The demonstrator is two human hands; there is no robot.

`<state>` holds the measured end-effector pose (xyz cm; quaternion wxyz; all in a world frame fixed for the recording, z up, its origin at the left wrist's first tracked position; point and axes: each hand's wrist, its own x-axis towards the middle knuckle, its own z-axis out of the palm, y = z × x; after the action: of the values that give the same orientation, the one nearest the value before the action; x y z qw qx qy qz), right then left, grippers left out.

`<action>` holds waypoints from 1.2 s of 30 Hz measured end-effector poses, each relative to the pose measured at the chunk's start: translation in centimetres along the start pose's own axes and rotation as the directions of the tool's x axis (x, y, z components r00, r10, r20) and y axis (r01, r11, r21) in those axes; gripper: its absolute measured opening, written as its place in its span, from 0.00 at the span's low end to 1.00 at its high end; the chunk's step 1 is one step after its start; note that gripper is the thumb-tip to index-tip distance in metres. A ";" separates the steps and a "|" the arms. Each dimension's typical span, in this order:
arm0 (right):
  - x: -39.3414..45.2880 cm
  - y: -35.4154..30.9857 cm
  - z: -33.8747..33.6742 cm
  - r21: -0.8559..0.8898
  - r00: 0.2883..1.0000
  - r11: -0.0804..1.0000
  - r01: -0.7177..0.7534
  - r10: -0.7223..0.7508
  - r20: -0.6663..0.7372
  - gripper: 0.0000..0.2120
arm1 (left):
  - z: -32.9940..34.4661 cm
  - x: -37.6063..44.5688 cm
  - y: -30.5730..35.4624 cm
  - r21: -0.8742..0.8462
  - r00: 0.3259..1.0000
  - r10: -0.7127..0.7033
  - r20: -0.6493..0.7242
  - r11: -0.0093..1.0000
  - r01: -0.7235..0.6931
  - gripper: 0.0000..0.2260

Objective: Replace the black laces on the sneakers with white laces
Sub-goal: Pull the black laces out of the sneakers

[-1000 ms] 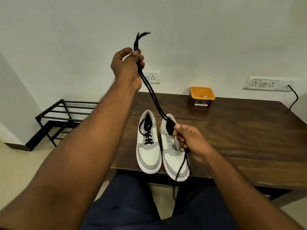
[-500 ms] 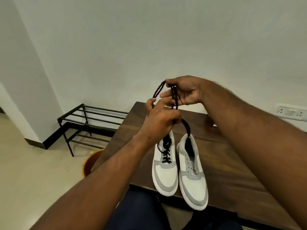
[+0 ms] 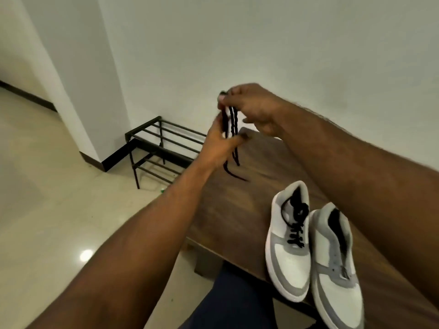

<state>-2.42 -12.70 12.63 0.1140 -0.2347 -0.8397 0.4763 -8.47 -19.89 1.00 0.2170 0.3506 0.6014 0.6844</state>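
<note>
— Where's the black lace [image 3: 230, 129]?

— Folded in strands, pinched up top by my right hand [image 3: 253, 108]; my left hand [image 3: 219, 144] curls around it lower, ends dangling over the table's [image 3: 249, 203] far left corner.

— The sneakers?

— Near right: left sneaker [image 3: 288, 245] laced black, right sneaker [image 3: 335, 264] bare, toe cut off. Fingertips blurred.

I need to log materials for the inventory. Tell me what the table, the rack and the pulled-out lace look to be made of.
Table: dark brown wood or wood-look laminate, judging by the streaky grain and dull sheen.
Rack: thin black bars, likely painted metal.
Black lace, held in the left hand and right hand: woven fabric cord, limp and matte.
</note>
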 end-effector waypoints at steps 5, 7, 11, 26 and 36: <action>4.7 0.9 5.0 0.348 0.992 0.934 0.080 -0.042 -0.116 0.06 | -5.5 0.6 -4.9 -0.286 0.990 -0.102 -0.095 0.956 0.071 0.07; 6.2 2.1 6.3 0.501 0.988 0.858 0.108 -0.038 -0.148 0.06 | -8.5 -0.4 -7.8 -0.452 0.978 -0.204 -0.047 0.877 0.161 0.07; 8.8 5.9 10.1 0.474 0.998 0.879 0.043 -0.015 -0.064 0.06 | -13.7 -1.0 -14.3 -0.801 0.906 -0.394 -0.156 0.587 0.118 0.09; 14.3 21.6 23.2 -0.652 0.835 0.685 0.326 0.116 0.539 0.14 | -16.2 4.0 -26.9 -0.743 0.594 -0.715 -0.368 0.610 0.275 0.09; 14.5 23.2 24.3 -0.680 0.933 0.690 0.246 0.022 0.360 0.08 | -16.5 1.5 -33.5 -0.559 0.469 -0.741 -0.480 0.671 0.487 0.16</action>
<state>-18.36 -13.39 -20.27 -0.1034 -0.1219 -0.9776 0.1371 -25.81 -23.77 -31.86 0.2759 -0.2122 0.5918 0.7270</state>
